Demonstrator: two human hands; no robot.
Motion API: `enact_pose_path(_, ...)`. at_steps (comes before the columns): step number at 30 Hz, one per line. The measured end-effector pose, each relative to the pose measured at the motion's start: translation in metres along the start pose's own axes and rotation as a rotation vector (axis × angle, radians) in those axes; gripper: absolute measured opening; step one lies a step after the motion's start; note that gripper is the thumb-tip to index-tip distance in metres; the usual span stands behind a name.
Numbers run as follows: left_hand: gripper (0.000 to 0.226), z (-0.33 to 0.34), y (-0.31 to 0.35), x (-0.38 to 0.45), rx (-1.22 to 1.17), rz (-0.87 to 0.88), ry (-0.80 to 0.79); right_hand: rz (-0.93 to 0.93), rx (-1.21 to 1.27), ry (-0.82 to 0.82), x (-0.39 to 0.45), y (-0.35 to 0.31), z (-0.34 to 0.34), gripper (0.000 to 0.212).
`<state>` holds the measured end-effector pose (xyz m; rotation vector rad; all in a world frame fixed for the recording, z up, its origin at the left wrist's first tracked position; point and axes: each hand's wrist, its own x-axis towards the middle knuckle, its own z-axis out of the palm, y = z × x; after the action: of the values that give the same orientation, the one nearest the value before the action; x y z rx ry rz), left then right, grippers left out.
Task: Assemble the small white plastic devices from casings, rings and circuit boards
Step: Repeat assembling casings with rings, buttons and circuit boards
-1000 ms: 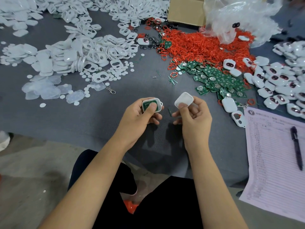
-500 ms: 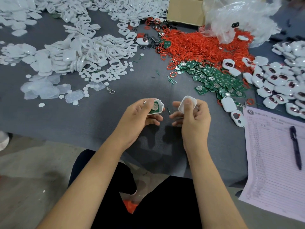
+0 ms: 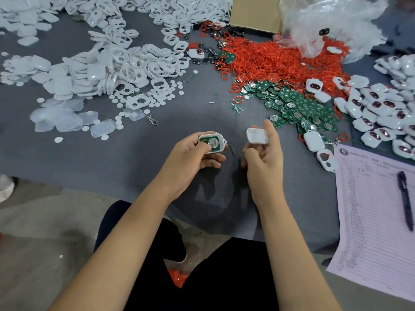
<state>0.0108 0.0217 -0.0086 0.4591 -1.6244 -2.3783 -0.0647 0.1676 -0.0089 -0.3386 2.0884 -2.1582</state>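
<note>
No legible writing anywhere: the form (image 3: 372, 216) at the tabletop (image 3: 112, 153) right edge has printed rows and a round logo, too blurred to read. Pen (image 3: 405, 199) lies on it.

Far-left: white casings (image 3: 107, 66) heaped, clear pads (image 3: 60, 120) and small discs nearer the front.

Left hand (image 3: 190, 158) grips a casing half (image 3: 212, 142) with a green board (image 3: 211, 142) seated in it, coin cell facing up; thumb on its left end. Versus 0.5 s ago: thumb has slid off the board, so more of it shows.

Right hand (image 3: 263, 158) pinches the cover (image 3: 256, 136) between thumb and forefinger, apart from the left part. It has tilted since, hollow side now facing left/up, forefinger extended behind it.

Far side, centre-right: red rings (image 3: 280, 61) pile, loose boards (image 3: 301, 108) in front of it, box (image 3: 256, 14) and bag (image 3: 332, 21) behind. Right edge: finished units (image 3: 381, 113) heaped.
</note>
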Motion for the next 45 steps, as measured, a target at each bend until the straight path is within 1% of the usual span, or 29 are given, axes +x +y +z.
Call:
enact_pose_path(1, 0.036, 0.0, -0.001, 0.0, 0.003, 0.005, -0.001, -0.024, -0.088, 0.011, 0.001, 0.001, 0.0, 0.065)
enact_pose_path(2, 0.036, 0.0, -0.001, 0.0, 0.004, 0.007, -0.002, -0.049, -0.138, 0.015, 0.002, 0.002, 0.0, 0.054)
enact_pose_path(4, 0.037, -0.001, -0.001, 0.0, -0.004, 0.005, -0.005, -0.082, -0.111, -0.015, 0.0, 0.001, 0.002, 0.03)
enact_pose_path(6, 0.039, 0.0, 0.001, 0.0, -0.016, -0.007, 0.002, -0.085, -0.064, -0.027, -0.002, -0.002, 0.004, 0.025)
enact_pose_path(9, 0.039, 0.002, 0.004, 0.001, -0.07, -0.041, 0.023, -0.104, -0.129, 0.03, -0.002, -0.002, 0.006, 0.02)
enact_pose_path(10, 0.038, 0.003, 0.005, 0.001, -0.094, -0.052, 0.027, -0.116, -0.13, 0.039, -0.002, -0.002, 0.006, 0.02)
enact_pose_path(12, 0.038, 0.003, 0.006, 0.001, -0.125, -0.066, 0.026, -0.144, -0.068, 0.042, -0.005, -0.005, 0.007, 0.035)
enact_pose_path(14, 0.039, 0.002, 0.007, 0.001, -0.136, -0.076, 0.016, -0.172, -0.024, 0.03, -0.007, -0.007, 0.008, 0.04)
enact_pose_path(16, 0.04, 0.003, 0.009, 0.001, -0.144, -0.086, 0.012, -0.198, -0.02, -0.011, -0.009, -0.008, 0.007, 0.037)
enact_pose_path(20, 0.04, 0.005, 0.011, 0.002, -0.132, -0.1, 0.01, -0.259, -0.119, -0.097, -0.008, -0.006, 0.005, 0.036)
enact_pose_path(22, 0.039, 0.005, 0.01, 0.001, -0.099, -0.103, -0.007, -0.261, -0.143, -0.124, -0.007, -0.003, 0.005, 0.032)
enact_pose_path(29, 0.042, 0.003, 0.01, 0.001, -0.06, -0.113, -0.083, -0.236, -0.137, -0.122, -0.01, -0.008, 0.007, 0.012)
enact_pose_path(31, 0.043, 0.002, 0.009, 0.002, -0.047, -0.105, -0.107, -0.257, -0.143, -0.155, -0.014, -0.01, 0.009, 0.013)
enact_pose_path(35, 0.044, 0.001, 0.006, 0.003, -0.032, -0.092, -0.123, -0.3, -0.17, -0.226, -0.018, -0.011, 0.012, 0.023)
enact_pose_path(42, 0.046, 0.0, 0.003, 0.002, 0.018, -0.07, -0.141, -0.314, -0.192, -0.22, -0.018, -0.01, 0.012, 0.018)
enact_pose_path(45, 0.048, -0.001, 0.002, 0.002, 0.066, -0.046, -0.139, -0.3, -0.239, -0.214, -0.018, -0.012, 0.012, 0.016)
